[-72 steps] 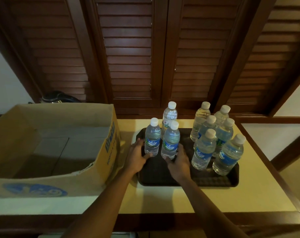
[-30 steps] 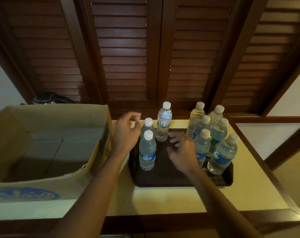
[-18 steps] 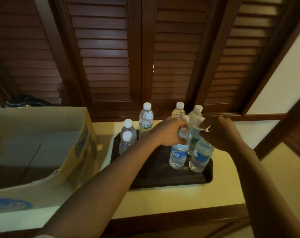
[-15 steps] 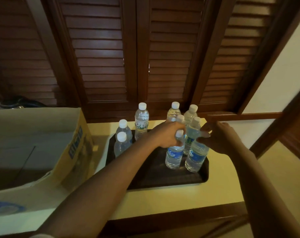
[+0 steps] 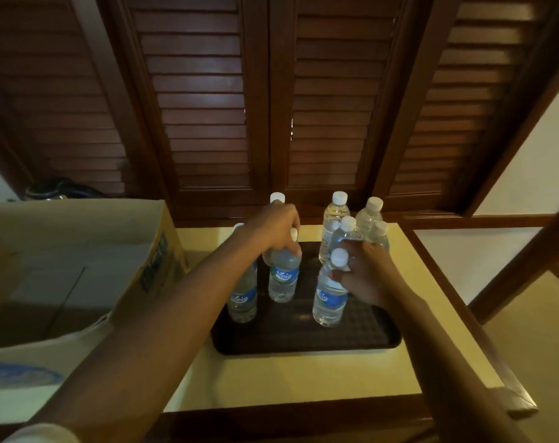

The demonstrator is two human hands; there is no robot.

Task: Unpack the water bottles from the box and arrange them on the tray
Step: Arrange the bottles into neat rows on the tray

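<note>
Left hand (image 5: 276,230) grips bottle (image 5: 283,276) by neck, right hand (image 5: 366,276) pinches second bottle (image 5: 329,295); likely spacing rows on tray (image 5: 303,342).

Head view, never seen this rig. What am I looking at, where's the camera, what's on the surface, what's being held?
There is no robot here: a person works with two bare hands, and the single wide-angle camera sits on their head, looking forward and down.

On the pale yellow tabletop lies a dark brown rectangular plastic tray with eight clear plastic water bottles, white-capped, standing upright. To the left is an open brown cardboard box; the part of its inside that shows holds no bottles.

The left hand grips the neck of the middle bottle near the tray's centre. The right hand is closed around the near right bottle just below its cap. Behind it stand four more bottles, clustered. Dark louvred wooden doors fill the background.
</note>
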